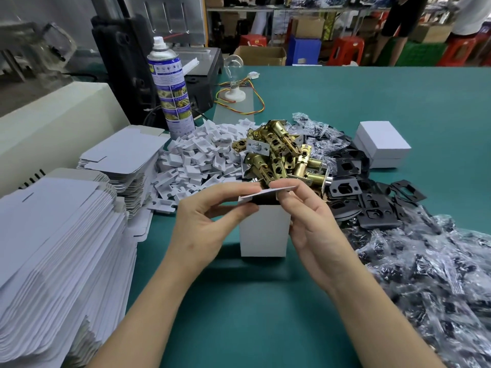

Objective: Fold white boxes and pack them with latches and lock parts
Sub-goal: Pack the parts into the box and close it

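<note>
Head view: one white box [263, 232] stands upright on the green table [252, 314] at near centre, formed but not closed. The left hand [202, 224] and right hand [310, 221] each pinch an end of its top flap [268, 193]; what lies in the dark opening I cannot tell. Two closed boxes [382, 144] sit stacked at far right, so the job looks barely started. Tall stacks of flat blanks [53, 248] wait at left, with brass latches [281, 158] heaped just beyond the box and black plates [372, 205] at right.
</note>
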Tool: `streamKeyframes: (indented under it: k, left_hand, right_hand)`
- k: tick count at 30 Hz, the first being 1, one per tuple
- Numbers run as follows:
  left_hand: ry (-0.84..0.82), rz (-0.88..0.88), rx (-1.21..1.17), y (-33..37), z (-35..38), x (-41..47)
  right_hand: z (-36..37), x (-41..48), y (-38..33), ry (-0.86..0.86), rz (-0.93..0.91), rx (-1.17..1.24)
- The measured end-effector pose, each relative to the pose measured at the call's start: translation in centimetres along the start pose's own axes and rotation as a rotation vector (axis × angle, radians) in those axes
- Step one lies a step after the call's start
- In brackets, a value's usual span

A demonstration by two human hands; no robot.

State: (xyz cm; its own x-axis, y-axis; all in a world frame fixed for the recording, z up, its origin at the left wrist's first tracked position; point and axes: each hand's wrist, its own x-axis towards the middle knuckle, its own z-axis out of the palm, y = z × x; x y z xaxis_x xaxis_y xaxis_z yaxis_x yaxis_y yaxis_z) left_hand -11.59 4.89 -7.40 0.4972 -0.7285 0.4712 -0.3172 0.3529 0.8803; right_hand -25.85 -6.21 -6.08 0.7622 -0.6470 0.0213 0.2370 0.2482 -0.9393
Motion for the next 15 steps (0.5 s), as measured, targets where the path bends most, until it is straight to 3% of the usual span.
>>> streamKeyframes:
  k: [6, 10, 15]
  left_hand:
    - [-0.038, 0.029, 0.171, 0.11, -0.42, 0.12]
    - [-0.064, 0.017, 0.184, 0.58, -0.28, -0.08]
    - [-0.012, -0.008, 0.163, 0.82, 0.12, -0.09]
  right_hand:
    - [-0.26, -0.05, -0.09, 0.018, -0.001, 0.043]
    - [-0.54, -0.04, 0.20, 0.041, -0.106, -0.259]
    - [-0.87, -0.18, 0.53, 0.059, -0.268, -0.410]
